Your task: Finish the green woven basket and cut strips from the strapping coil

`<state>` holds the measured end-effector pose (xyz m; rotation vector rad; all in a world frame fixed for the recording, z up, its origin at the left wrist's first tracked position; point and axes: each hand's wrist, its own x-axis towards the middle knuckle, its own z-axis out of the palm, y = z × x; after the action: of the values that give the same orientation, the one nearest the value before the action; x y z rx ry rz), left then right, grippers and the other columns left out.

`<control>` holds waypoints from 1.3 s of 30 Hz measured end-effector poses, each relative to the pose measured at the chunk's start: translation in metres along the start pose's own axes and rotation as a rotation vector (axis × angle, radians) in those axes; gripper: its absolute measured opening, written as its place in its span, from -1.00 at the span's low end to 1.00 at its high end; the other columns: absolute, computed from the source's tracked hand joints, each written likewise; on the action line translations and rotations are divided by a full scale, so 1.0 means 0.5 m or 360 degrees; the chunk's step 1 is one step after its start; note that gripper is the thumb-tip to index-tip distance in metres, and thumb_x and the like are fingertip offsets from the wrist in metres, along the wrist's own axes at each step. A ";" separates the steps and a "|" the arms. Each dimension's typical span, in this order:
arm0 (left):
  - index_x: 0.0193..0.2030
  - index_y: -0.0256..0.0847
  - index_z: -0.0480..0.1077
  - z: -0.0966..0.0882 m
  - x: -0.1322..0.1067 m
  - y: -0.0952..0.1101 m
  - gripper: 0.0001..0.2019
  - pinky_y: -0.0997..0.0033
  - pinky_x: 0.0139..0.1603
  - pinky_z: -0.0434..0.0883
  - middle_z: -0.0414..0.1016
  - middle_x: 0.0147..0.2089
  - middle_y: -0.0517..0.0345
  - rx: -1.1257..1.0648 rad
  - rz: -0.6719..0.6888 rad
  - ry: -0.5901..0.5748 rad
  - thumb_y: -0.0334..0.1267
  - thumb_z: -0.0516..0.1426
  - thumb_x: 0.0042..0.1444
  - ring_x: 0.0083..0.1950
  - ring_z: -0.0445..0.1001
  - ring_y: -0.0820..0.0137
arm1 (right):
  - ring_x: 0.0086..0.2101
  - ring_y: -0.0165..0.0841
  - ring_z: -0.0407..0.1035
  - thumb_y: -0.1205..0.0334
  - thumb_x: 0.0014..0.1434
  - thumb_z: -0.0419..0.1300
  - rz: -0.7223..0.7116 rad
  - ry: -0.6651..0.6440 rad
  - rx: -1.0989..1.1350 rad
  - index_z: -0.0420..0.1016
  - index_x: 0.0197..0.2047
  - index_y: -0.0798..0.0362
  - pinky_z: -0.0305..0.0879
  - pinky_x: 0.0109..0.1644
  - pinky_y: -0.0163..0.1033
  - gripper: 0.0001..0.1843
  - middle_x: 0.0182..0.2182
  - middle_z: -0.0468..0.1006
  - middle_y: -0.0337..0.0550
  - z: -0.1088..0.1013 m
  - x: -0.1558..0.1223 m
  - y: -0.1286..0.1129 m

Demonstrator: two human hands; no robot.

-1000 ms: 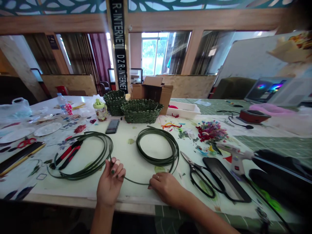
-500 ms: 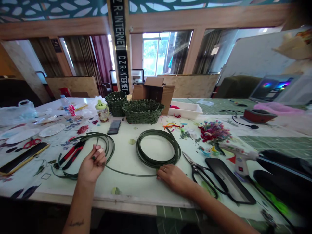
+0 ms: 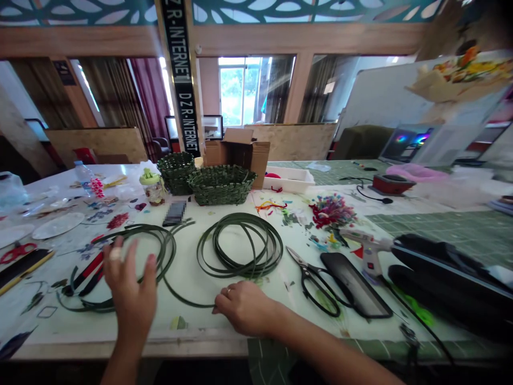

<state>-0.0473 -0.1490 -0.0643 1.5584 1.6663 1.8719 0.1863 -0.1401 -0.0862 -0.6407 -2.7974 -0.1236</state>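
Gently, we are holding left hand (image 3: 128, 289) open at eight o'clock of green coil (image 3: 240, 215) | right hand (image 3: 244, 307) pressing loose strip (image 3: 188, 301) flat, not closing

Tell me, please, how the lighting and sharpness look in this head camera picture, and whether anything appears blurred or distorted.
In the head view, the left hand is motion-blurred, while the right hand is fairly sharp; the window glares bright; the wide lens bows the table's front edge; and a dark rectangular object is pixelated.
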 end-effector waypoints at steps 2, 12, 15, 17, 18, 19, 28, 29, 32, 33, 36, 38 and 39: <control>0.13 -0.11 0.25 0.023 -0.047 0.037 -0.62 0.02 0.24 0.11 0.16 0.25 -0.01 0.0409 0.0740 -0.0330 -0.36 0.07 0.15 0.27 0.11 0.14 | -0.49 -0.38 0.35 0.25 0.29 -0.04 0.0060 0.0032 -0.0013 0.35 -0.32 0.12 0.03 -0.48 -0.29 -0.78 -0.49 0.48 -0.15 -0.001 0.007 -0.002; -0.25 -0.25 0.31 0.064 -0.117 0.043 -0.88 0.31 -0.39 0.21 0.40 -0.40 0.16 0.1070 0.1452 -0.1491 -0.51 0.02 0.13 -0.41 0.34 0.33 | -0.48 -0.37 0.31 0.28 0.29 -0.05 0.0007 -0.0081 -0.0049 0.33 -0.33 0.12 0.05 -0.47 -0.26 -0.80 -0.47 0.46 -0.15 -0.009 -0.039 0.004; -0.32 -0.21 0.29 0.046 -0.100 0.045 -0.86 0.31 -0.36 0.17 0.37 -0.38 0.17 0.1068 0.1406 -0.1620 -0.54 0.03 0.10 -0.39 0.30 0.32 | -0.47 -0.37 0.33 0.20 0.32 -0.06 -0.0017 -0.0074 -0.0057 0.34 -0.34 0.11 0.05 -0.46 -0.26 -0.73 -0.50 0.46 -0.18 -0.009 -0.050 0.015; -0.33 -0.21 0.28 0.027 -0.077 0.040 -0.85 0.31 -0.33 0.14 0.34 -0.38 0.16 0.1080 0.1416 -0.1631 -0.54 0.02 0.10 -0.37 0.27 0.31 | -0.47 -0.37 0.33 0.21 0.32 -0.05 -0.0010 -0.0090 -0.0083 0.35 -0.34 0.11 0.06 -0.43 -0.26 -0.73 -0.51 0.45 -0.19 -0.011 -0.061 0.034; -0.33 -0.21 0.29 0.016 -0.062 0.034 -0.84 0.31 -0.31 0.13 0.33 -0.39 0.16 0.1084 0.1431 -0.1615 -0.55 0.00 0.10 -0.36 0.26 0.31 | -0.46 -0.37 0.33 0.21 0.32 -0.05 0.0000 -0.0108 -0.0101 0.35 -0.34 0.11 0.07 -0.42 -0.26 -0.73 -0.50 0.45 -0.19 -0.013 -0.067 0.047; -0.33 -0.21 0.29 0.004 -0.048 0.026 -0.83 0.31 -0.30 0.12 0.32 -0.40 0.16 0.1087 0.1441 -0.1584 -0.55 -0.02 0.12 -0.36 0.25 0.31 | -0.45 -0.37 0.33 0.20 0.32 -0.05 0.0014 -0.0129 -0.0120 0.35 -0.35 0.12 0.07 -0.41 -0.26 -0.73 -0.50 0.46 -0.18 -0.015 -0.075 0.061; -0.32 -0.20 0.31 -0.062 0.031 -0.021 -0.81 0.32 -0.22 0.13 0.33 -0.38 0.16 0.1129 0.1370 -0.1462 -0.51 -0.06 0.16 -0.33 0.24 0.34 | -0.46 -0.36 0.34 0.23 0.31 -0.02 0.0155 -0.0248 -0.0255 0.38 -0.37 0.12 0.02 -0.41 -0.24 -0.73 -0.49 0.47 -0.15 -0.063 -0.110 0.107; -0.31 -0.19 0.32 -0.064 0.034 -0.020 -0.80 0.31 -0.21 0.14 0.34 -0.36 0.16 0.1132 0.1354 -0.1451 -0.52 -0.05 0.16 -0.31 0.25 0.33 | -0.47 -0.36 0.34 0.22 0.31 -0.03 0.0158 -0.0240 -0.0255 0.37 -0.38 0.12 0.00 -0.42 -0.24 -0.72 -0.50 0.47 -0.15 -0.072 -0.108 0.098; -0.36 -0.18 0.31 -0.074 0.033 -0.015 -0.83 0.31 -0.22 0.14 0.35 -0.37 0.16 0.1133 0.1252 -0.1466 -0.50 -0.01 0.14 -0.31 0.26 0.33 | -0.50 -0.38 0.33 0.19 0.33 -0.06 0.0124 -0.0230 -0.0179 0.36 -0.37 0.11 -0.03 -0.45 -0.24 -0.69 -0.52 0.47 -0.17 -0.099 -0.099 0.057; -0.39 -0.19 0.31 -0.078 0.030 -0.014 -0.84 0.32 -0.24 0.14 0.35 -0.39 0.17 0.1134 0.1208 -0.1491 -0.49 0.00 0.13 -0.33 0.25 0.33 | -0.50 -0.38 0.33 0.18 0.33 -0.07 0.0102 -0.0241 -0.0143 0.36 -0.36 0.11 -0.04 -0.46 -0.24 -0.70 -0.52 0.47 -0.17 -0.106 -0.096 0.041; -0.44 -0.19 0.29 -0.091 0.016 -0.015 -0.80 0.33 -0.26 0.14 0.33 -0.43 0.18 0.1130 0.1146 -0.1561 -0.54 0.00 0.09 -0.36 0.24 0.33 | -0.51 -0.37 0.33 0.20 0.31 -0.04 0.0077 -0.0315 -0.0075 0.35 -0.33 0.09 -0.05 -0.47 -0.23 -0.76 -0.49 0.48 -0.18 -0.118 -0.090 -0.004; -0.43 -0.19 0.30 -0.094 0.008 -0.019 -0.76 0.31 -0.19 0.17 0.35 -0.40 0.17 0.1124 0.1179 -0.1560 -0.59 -0.04 0.08 -0.32 0.26 0.33 | -0.51 -0.37 0.33 0.24 0.27 0.01 0.0100 -0.0358 -0.0061 0.34 -0.32 0.09 -0.07 -0.48 -0.23 -0.83 -0.48 0.49 -0.19 -0.119 -0.089 -0.026; -0.43 -0.19 0.30 -0.092 0.006 -0.022 -0.75 0.30 -0.13 0.17 0.36 -0.38 0.16 0.1119 0.1211 -0.1539 -0.60 -0.05 0.08 -0.30 0.27 0.33 | -0.51 -0.37 0.33 0.26 0.26 0.03 0.0116 -0.0371 -0.0059 0.34 -0.33 0.09 -0.08 -0.48 -0.23 -0.86 -0.47 0.49 -0.19 -0.118 -0.089 -0.032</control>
<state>-0.0894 -0.1710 -0.0631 2.9794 1.3307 0.3217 0.2317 -0.1813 -0.0422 -0.8133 -2.9950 -0.0913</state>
